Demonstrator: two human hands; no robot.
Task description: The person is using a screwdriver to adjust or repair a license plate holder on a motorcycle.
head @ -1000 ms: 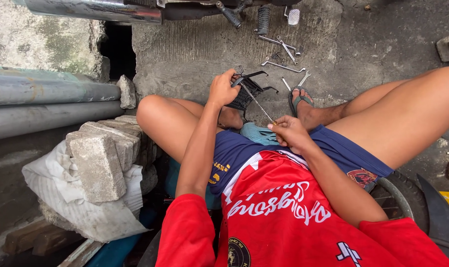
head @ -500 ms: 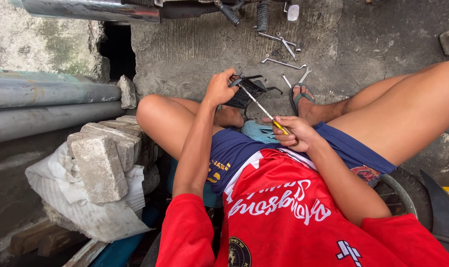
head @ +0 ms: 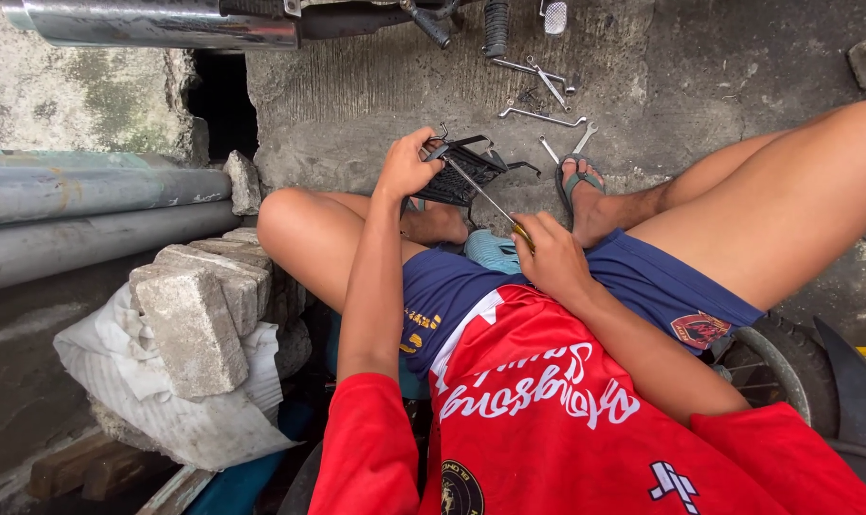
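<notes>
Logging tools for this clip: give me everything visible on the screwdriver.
The screwdriver has a thin bare-metal shaft and a yellowish handle, mostly hidden inside the right hand. It slants up and left from that hand, its tip at the black ribbed part that the left hand holds above the concrete.

We see no packages, signs or screens. Our shorts carry a small shield-shaped patch, red and gold, perhaps a label, on the right leg.

Bare concrete lies open ahead of the knees; 4 wrenches clutter its right, stacked blocks wall the left.
</notes>
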